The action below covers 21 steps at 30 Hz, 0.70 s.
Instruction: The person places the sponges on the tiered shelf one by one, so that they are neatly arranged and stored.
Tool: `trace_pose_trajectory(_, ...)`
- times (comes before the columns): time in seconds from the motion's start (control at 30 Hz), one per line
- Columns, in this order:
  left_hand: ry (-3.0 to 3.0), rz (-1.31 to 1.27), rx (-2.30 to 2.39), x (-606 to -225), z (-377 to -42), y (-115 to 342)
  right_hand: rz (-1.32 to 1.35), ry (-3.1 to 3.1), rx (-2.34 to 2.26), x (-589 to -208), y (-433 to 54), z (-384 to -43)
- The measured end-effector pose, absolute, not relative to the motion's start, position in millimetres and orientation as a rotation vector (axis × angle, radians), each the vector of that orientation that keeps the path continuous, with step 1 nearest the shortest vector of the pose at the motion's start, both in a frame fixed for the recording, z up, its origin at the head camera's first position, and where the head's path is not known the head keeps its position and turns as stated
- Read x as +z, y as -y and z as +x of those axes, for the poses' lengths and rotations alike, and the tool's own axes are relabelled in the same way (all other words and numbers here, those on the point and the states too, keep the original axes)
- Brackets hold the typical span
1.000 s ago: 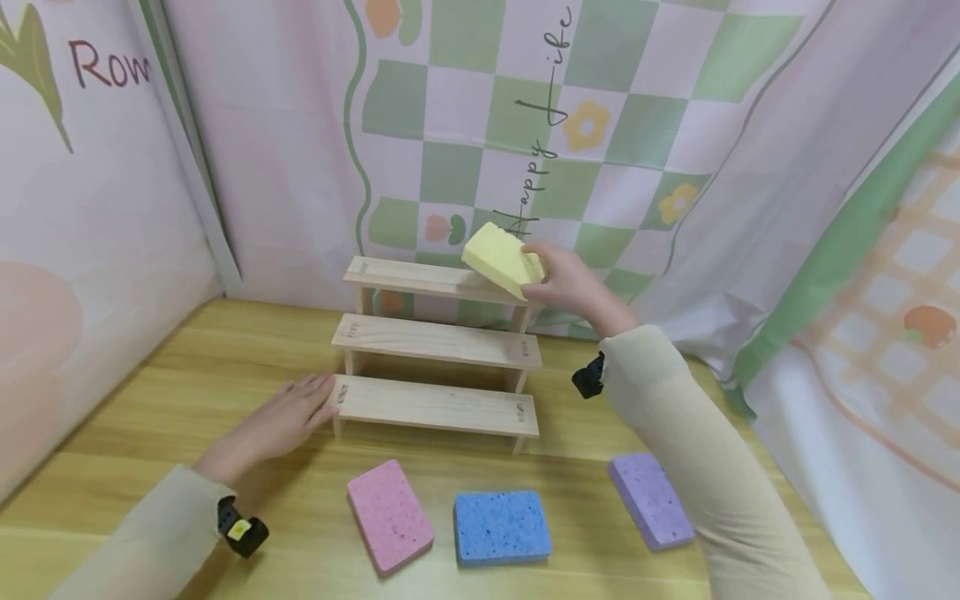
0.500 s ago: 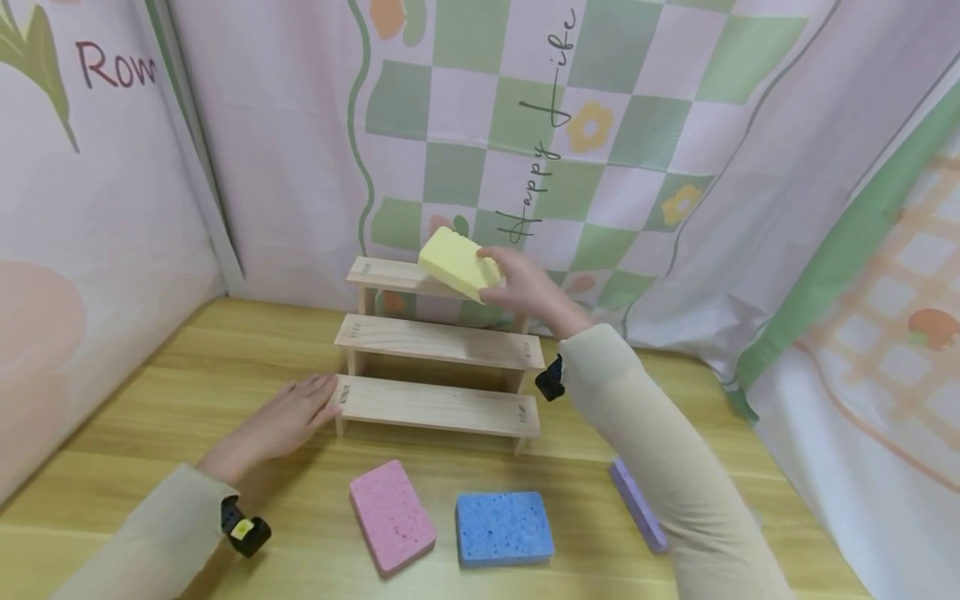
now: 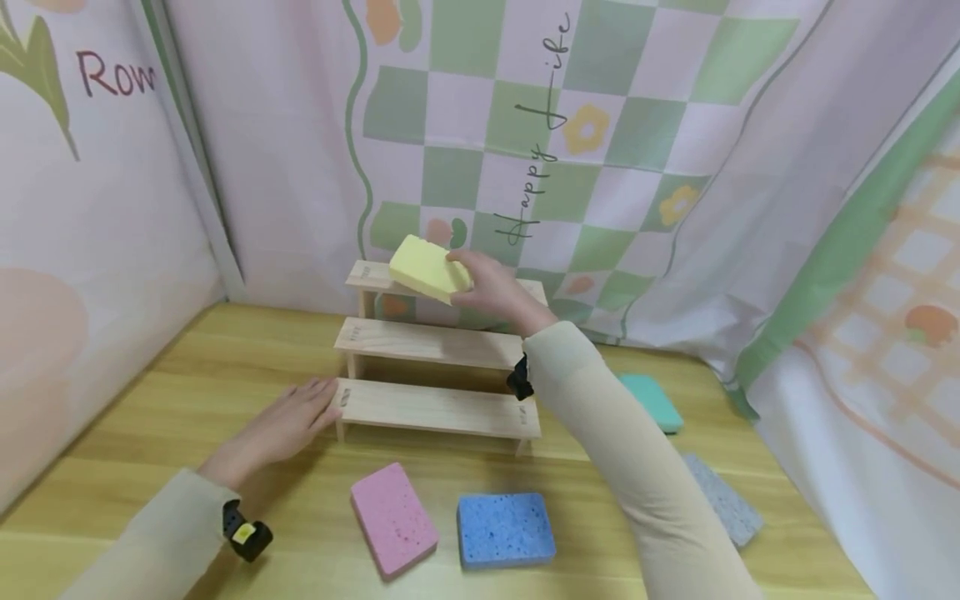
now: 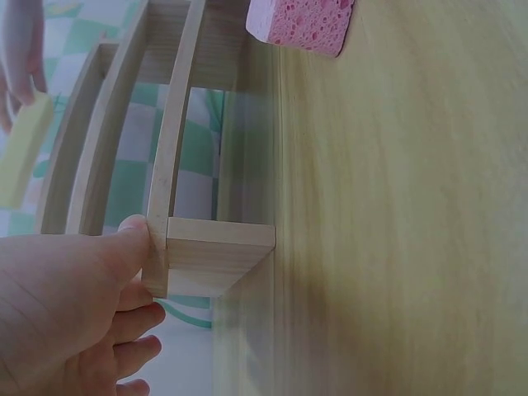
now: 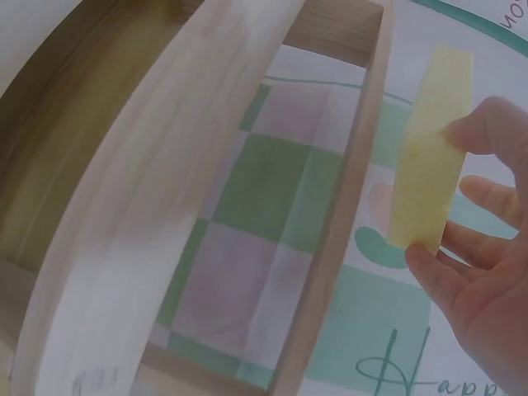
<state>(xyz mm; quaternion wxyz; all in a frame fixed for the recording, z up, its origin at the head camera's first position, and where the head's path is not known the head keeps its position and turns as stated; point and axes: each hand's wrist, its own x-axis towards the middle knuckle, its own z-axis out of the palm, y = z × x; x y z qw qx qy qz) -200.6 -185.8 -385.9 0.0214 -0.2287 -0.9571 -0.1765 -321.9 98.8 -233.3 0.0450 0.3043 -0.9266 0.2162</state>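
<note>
My right hand (image 3: 491, 287) pinches a yellow sponge (image 3: 422, 265) by its right end, over the left part of the top step of a three-tier wooden stand (image 3: 435, 407). In the right wrist view the sponge (image 5: 431, 153) is seen edge-on between thumb and fingertips, beside the top board. At the stand's lower left, my left hand (image 3: 288, 425) lies with fingers extended against the end of the bottom step. In the left wrist view, the thumb of that hand (image 4: 74, 305) touches the edge of the board (image 4: 169, 157).
In front of the stand lie a pink sponge (image 3: 393, 518) and a blue sponge (image 3: 506, 529). A teal sponge (image 3: 651, 402) and a grey sponge (image 3: 720, 500) sit to the right, partly behind the right sleeve (image 3: 600, 417). A patterned curtain (image 3: 630, 167) hangs behind the stand.
My right hand has carried the yellow sponge leftward along the top step. The sleeve now hides the purple sponge and uncovers the teal and grey ones. The left hand stays put.
</note>
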Motion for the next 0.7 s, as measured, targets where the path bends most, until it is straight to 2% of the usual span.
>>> trace_pose_trajectory(0.7,2.954,-0.723,-0.528,-384,-201,186,0.902,2.837,0.615,-246,-76,-332)
